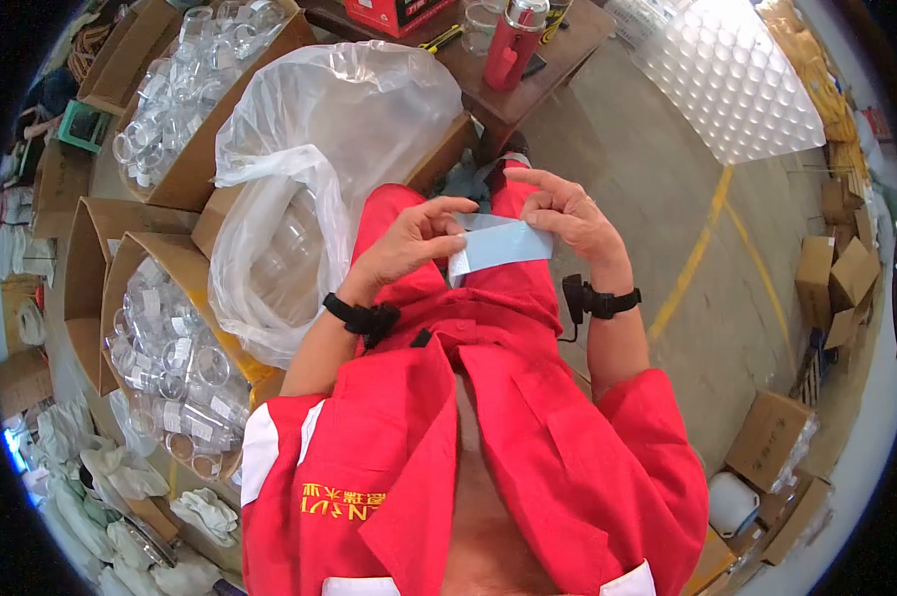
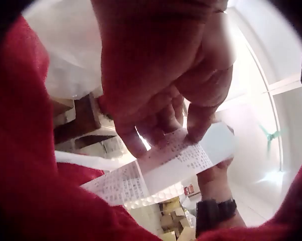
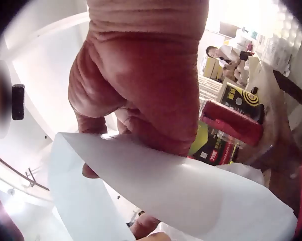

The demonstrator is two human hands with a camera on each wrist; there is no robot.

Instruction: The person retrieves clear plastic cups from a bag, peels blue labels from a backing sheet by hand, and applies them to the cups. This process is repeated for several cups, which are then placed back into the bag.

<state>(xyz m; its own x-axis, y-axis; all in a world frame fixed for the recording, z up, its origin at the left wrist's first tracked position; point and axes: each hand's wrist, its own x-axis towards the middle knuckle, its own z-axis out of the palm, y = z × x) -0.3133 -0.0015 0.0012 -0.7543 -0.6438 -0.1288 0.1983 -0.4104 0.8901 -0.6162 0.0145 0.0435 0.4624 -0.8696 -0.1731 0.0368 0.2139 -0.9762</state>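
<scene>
Between both hands, above the lap, is a strip of printed labels point(image 1: 506, 246) with a pale blue backing. My left hand point(image 1: 409, 238) pinches its left end, the thumb lying at the edge. At the other end my right hand point(image 1: 575, 221) holds the strip between thumb and fingers. Rows of small print show on the white face of the label strip point(image 2: 178, 155) in the left wrist view. From the right wrist, the label strip point(image 3: 191, 193) is seen from its plain side, curving back in a loop under the fingers.
At left stand cardboard boxes of clear glass jars point(image 1: 185, 348), with a large plastic bag point(image 1: 339, 109) beside them. A wooden table point(image 1: 582, 40) ahead carries a red thermos point(image 1: 513, 50). Bubble-patterned sheeting point(image 1: 731, 79) lies at the upper right; more cartons point(image 1: 771, 437) line the right side.
</scene>
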